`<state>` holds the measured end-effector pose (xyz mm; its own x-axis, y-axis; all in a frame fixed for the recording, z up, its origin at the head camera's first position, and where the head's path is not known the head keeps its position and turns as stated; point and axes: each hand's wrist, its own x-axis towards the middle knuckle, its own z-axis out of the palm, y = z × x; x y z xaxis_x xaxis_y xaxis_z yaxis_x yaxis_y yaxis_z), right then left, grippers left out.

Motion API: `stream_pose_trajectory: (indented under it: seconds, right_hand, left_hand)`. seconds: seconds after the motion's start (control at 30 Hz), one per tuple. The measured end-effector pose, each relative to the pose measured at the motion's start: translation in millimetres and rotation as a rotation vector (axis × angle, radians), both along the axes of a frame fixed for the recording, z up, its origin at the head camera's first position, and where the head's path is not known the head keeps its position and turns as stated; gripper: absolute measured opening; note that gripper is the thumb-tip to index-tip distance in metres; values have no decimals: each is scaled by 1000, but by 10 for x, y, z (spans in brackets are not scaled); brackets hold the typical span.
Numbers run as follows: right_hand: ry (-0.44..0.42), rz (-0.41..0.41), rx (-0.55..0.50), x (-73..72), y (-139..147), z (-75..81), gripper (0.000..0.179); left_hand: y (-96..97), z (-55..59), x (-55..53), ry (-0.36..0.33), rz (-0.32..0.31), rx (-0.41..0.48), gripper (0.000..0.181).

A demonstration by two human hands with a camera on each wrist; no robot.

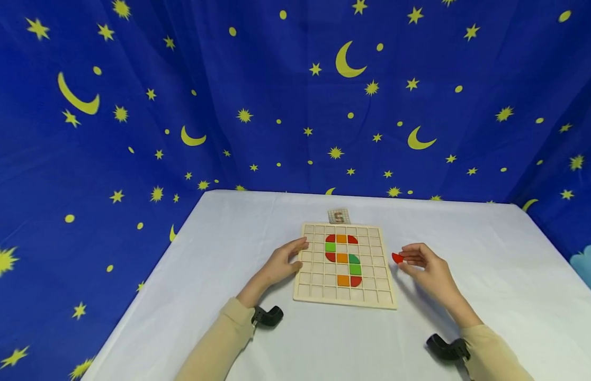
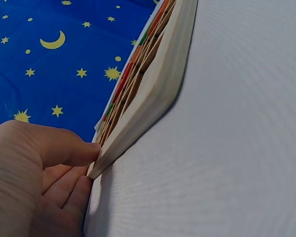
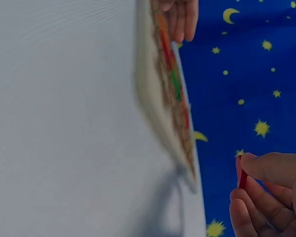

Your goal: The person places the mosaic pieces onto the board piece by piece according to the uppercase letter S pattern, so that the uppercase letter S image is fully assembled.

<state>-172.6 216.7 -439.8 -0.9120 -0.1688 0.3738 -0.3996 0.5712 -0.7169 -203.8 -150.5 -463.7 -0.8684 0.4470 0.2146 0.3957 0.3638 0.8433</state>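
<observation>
A square wooden grid board (image 1: 319,292) lies on the table, with several red, orange and green tiles forming an S-like shape in its cells. My left hand (image 1: 279,263) rests at the board's left edge, thumb and fingers spread along it. In the left wrist view, the left thumb (image 2: 71,149) touches the board's rim (image 2: 138,111). Off the board's right side, my right hand (image 1: 431,272) pinches a red quarter-circle tile (image 1: 397,257) between thumb and fingers. The right wrist view shows this red tile (image 3: 241,173) edge-on, apart from the board.
A small card (image 1: 339,216) with an S-shaped pattern lies at the board's far edge. The table has a white cloth (image 1: 257,222). A blue curtain (image 1: 276,79) with stars and moons hangs behind and at the sides. Black wrist mounts (image 1: 268,316) sit at both cuffs.
</observation>
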Motion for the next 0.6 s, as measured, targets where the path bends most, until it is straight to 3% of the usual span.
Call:
stream_pose_trajectory:
  seconds: [0.17, 0.4, 0.6]
  right_hand:
    - [20, 61, -54, -20, -213, 211, 35]
    - [-29, 180, -56, 236, -685, 582, 33]
    - [-43, 272, -102, 277, -959, 601, 33]
  left_hand:
    - [14, 17, -32, 12, 3, 20, 63]
    - [9, 2, -49, -10, 14, -24, 64]
    - [-4, -4, -30, -6, 13, -34, 64]
